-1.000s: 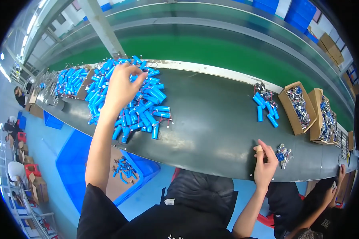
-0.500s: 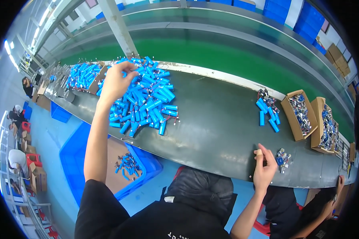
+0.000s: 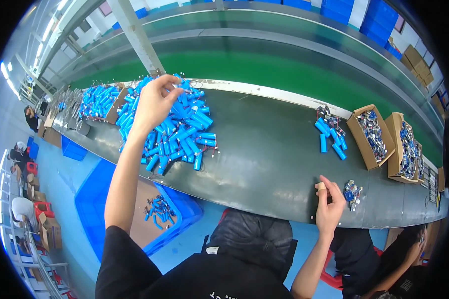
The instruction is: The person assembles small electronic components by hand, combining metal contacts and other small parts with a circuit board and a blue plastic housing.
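Note:
My left hand [image 3: 157, 102] reaches over a large pile of blue cylindrical battery cells [image 3: 184, 134] with thin wires and small white connectors. Its fingers are bent, with a gap between thumb and forefinger, and I see nothing held there. Low over the dark worktop [image 3: 254, 154], my right hand [image 3: 329, 204] has its fingers curled in and the thumb close to the forefinger. A tan cover wraps that thumb's tip. Whatever the right fingers may hold is hidden. Beside them lies a small heap of blue-and-silver components [image 3: 353, 195].
A smaller group of wired blue cells [image 3: 332, 137] lies near the far ledge. Beyond it stand cardboard boxes [image 3: 369, 137] of small parts. A blue bin [image 3: 92, 209] with loose cells sits below the table edge at left. Another person's arm [image 3: 404, 266] is at lower right.
My left hand has moved slightly right and up over the pile of cells. The right hand stays nearly in place. The neighbour's hand has drawn back from the table edge.

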`<state>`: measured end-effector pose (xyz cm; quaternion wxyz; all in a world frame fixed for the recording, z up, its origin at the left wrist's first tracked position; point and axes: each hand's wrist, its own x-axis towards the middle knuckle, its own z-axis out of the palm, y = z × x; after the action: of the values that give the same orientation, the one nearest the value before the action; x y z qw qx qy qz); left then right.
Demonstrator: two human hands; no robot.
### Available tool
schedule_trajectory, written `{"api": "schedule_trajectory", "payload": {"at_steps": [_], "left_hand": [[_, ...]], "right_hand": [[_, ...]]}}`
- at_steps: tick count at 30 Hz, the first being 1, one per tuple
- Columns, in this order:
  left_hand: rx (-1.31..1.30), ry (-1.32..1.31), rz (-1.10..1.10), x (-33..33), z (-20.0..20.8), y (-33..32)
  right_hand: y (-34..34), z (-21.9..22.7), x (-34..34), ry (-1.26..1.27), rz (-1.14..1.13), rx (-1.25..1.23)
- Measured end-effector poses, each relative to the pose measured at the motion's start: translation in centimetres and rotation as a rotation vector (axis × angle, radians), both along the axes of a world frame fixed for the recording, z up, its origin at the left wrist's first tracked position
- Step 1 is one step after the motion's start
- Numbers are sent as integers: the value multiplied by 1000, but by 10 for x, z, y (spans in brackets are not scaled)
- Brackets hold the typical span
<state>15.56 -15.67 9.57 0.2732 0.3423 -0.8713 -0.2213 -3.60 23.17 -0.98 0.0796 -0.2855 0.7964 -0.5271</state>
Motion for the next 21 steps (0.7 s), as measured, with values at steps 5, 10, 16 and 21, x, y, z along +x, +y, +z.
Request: {"api": "schedule_trajectory", "payload": {"at_steps": [5,10,16,21], "left_hand": [[-11,475,38,1,5,-9],[-197,473,92,-1,4,-8],[-287,533,99,0,8,-8],[57,779,-28,-5,11,5]], "right_hand": [[-2,2,1,-5,-5,0],[0,-1,-1,-25,-21,-14],[-3,-3,0,39,-32,-56],[0,0,1,-18,-25,-23]]}}
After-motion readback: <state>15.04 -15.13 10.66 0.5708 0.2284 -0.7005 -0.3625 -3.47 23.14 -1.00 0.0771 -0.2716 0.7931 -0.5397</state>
